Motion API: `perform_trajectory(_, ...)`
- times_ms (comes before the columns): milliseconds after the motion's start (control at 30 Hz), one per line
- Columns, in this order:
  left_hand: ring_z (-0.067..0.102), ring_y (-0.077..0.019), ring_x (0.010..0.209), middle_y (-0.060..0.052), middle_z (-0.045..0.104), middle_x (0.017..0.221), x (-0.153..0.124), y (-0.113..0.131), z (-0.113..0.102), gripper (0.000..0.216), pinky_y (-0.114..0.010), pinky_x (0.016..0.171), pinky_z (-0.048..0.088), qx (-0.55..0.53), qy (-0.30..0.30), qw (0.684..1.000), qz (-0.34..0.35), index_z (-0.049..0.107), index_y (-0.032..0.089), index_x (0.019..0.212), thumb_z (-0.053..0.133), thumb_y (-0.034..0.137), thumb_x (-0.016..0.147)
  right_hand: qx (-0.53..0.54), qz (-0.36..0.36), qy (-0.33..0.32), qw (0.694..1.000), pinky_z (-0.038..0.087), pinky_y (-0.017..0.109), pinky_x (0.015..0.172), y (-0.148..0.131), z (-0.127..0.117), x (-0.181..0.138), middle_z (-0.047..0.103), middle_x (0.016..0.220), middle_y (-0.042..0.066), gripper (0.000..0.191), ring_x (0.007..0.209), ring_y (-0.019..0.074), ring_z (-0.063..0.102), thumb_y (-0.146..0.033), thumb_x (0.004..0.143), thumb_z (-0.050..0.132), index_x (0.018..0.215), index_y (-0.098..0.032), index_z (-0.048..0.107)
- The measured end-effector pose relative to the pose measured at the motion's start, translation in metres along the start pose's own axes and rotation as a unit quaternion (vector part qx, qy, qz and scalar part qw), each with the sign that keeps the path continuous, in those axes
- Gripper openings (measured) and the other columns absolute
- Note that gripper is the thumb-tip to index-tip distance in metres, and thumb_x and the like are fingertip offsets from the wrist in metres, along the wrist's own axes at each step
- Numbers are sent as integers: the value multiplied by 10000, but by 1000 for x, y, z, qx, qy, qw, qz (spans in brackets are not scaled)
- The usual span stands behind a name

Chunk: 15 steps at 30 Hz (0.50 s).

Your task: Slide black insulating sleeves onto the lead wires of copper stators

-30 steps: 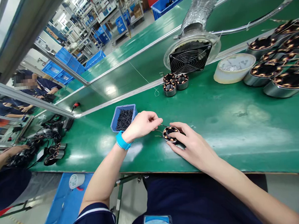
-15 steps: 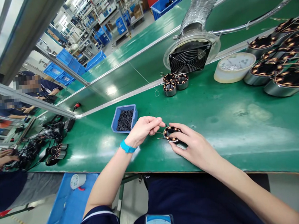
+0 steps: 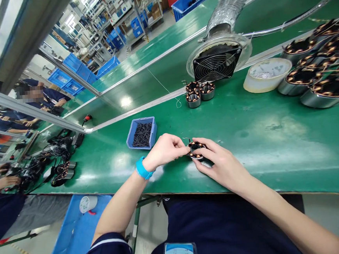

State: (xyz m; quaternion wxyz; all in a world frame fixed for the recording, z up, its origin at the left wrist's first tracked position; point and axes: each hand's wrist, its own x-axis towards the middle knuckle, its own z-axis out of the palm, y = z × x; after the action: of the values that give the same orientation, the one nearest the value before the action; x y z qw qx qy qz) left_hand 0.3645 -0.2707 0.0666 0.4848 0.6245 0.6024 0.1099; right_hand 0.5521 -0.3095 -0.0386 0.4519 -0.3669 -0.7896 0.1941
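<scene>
We see a brightly lit scene from overhead lamps, with white glare patches on the glossy green table [image 3: 246, 136]. Straight edges bow strongly toward the frame's borders, and the far background is slightly soft.

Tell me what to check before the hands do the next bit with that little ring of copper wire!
1. Right hand steadies the small copper coil ring on the green table: ok.
2. Left hand has its fingertips pinched at the ring's edge: ok.
3. What the left fingers pinch, perhaps a thin wire: cannot tell, too small.
4. Blue tray of small black pieces sits close beyond the left hand: ok.
5. Three more small coil rings stand apart near the fan, out of the way: ok.
6. Whether the ring lies flat or is tipped up: cannot tell.
</scene>
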Motion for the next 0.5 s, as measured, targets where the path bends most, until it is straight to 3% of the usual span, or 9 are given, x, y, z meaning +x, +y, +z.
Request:
perform_trajectory(200, 552, -106, 538, -7, 619, 624, -7, -3, -12, 353, -200, 485, 438, 15, 3, 1000, 5, 694, 140, 789, 719, 491, 815, -2, 3, -2, 1000, 605, 459, 971, 0, 1, 0, 589, 1370, 168, 88, 1211, 295, 654, -168, 967, 599, 1037, -180, 652)
perform_trajectory(300, 569, -116, 552, -5, 608, 625, -11, -10, -9, 344, -213, 503, 462, -18, -9, 1000, -5, 656, 143, 766, 696, 478, 831, 0, 1, -2, 1000, 604, 454, 970, 0, 1, 0, 591, 1366, 169, 96, 1215, 294, 652, -169, 971, 598, 1052, -178, 649)
perform_trajectory(500, 411, -67, 543, 32, 487, 572, -9, -10, 0, 321, -200, 516, 315, 33, 107, 989, 94, 546, 143, 614, 667, 342, 834, 2, 3, -3, 1000, 599, 445, 975, 0, 1, 0, 588, 1369, 161, 94, 1229, 287, 644, -169, 973, 596, 1052, -189, 642)
